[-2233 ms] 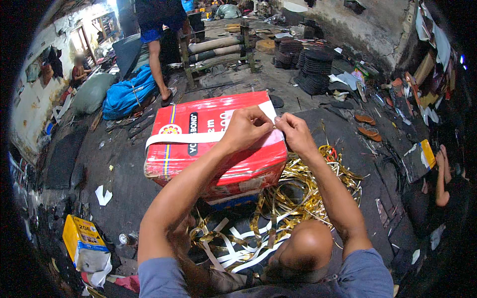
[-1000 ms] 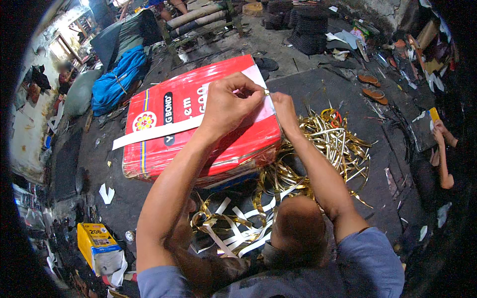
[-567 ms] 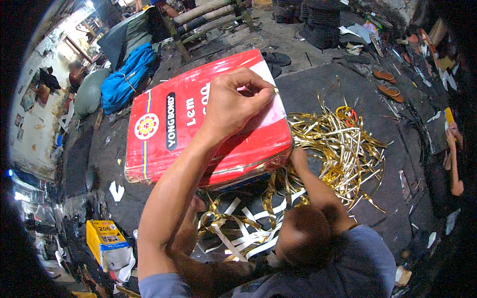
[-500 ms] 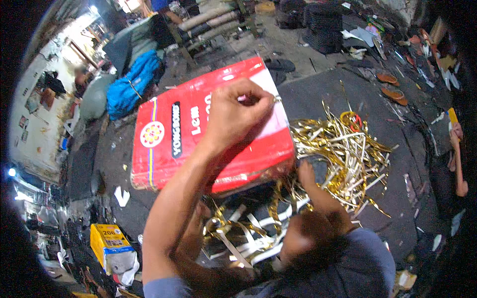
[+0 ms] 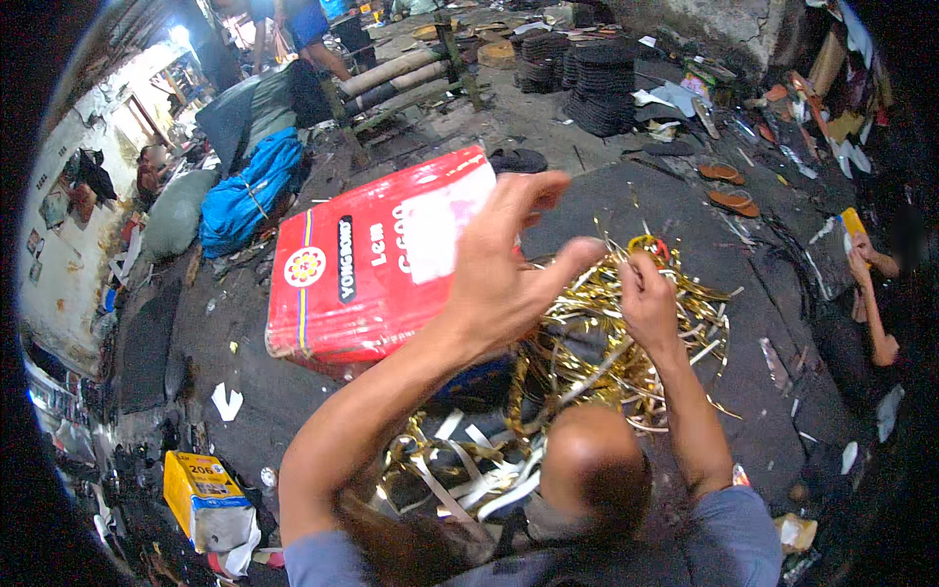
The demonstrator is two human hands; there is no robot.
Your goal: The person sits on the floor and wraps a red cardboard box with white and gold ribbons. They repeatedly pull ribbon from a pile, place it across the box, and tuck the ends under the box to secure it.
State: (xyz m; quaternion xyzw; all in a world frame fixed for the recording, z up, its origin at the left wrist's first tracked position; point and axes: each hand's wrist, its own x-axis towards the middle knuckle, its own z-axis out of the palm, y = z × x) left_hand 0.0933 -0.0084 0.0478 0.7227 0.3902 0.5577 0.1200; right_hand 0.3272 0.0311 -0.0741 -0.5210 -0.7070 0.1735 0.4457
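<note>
My left hand [image 5: 509, 269] is open in front of the red cardboard box [image 5: 337, 279], its fingers spread and its thumb stretched toward my right hand. My right hand [image 5: 649, 305] is closed in a pinch above a tangled heap of shiny gold and white strips [image 5: 699, 342]. Thin gold strands show around its fingertips; whether one of them is held is not clear. The box stands slightly tilted left of the heap, with a bright white patch on its face. Something red and yellow [image 5: 649, 247] lies among the strips, just behind my right hand. More white strips lie below the box.
A yellow box [image 5: 201, 479] stands at lower left. Beyond the red box are a blue bundle [image 5: 252, 196], rolled material [image 5: 396, 78] and black stacks [image 5: 599, 88]. Brown sandals [image 5: 732, 203] lie at right, near a person's hands [image 5: 866, 256] with a yellow item.
My left hand has moved right and down off the box, opening from a pinch. My right hand has risen from the strips beside the box. The red box appears slightly lower in view.
</note>
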